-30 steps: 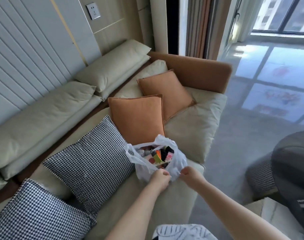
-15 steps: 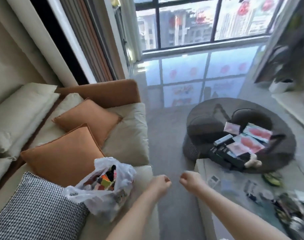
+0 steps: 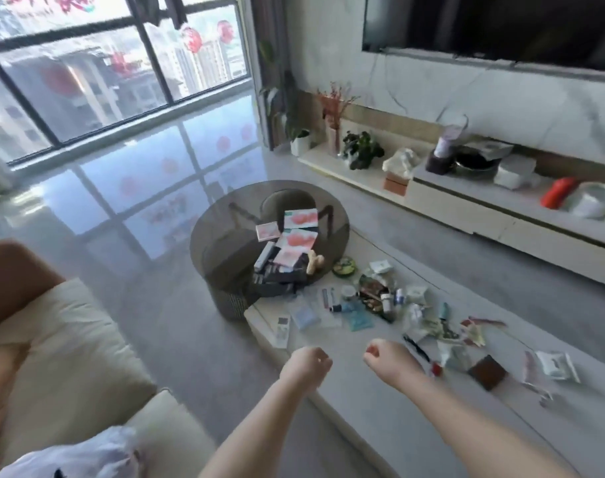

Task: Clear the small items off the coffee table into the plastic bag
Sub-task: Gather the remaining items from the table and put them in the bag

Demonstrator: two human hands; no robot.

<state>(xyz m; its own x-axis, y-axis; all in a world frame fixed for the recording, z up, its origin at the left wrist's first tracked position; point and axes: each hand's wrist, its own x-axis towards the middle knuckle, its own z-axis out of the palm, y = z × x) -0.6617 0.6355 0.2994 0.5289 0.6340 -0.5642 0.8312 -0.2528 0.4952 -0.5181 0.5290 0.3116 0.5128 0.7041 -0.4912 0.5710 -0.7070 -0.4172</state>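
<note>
Small items [image 3: 380, 301] litter the coffee table [image 3: 380, 401] beyond both empty, curled hands [image 3: 345, 362].

Both bare forearms reach forward from the bottom edge, side by side and angled slightly toward each other; the left hand [image 3: 307, 364] is curled into a loose fist, knuckles up, gripping nothing; the right hand [image 3: 388, 360] is likewise curled, its fingers folded under and its back turned upward; the two fists sit near each other, apart, at about the same height.
</note>
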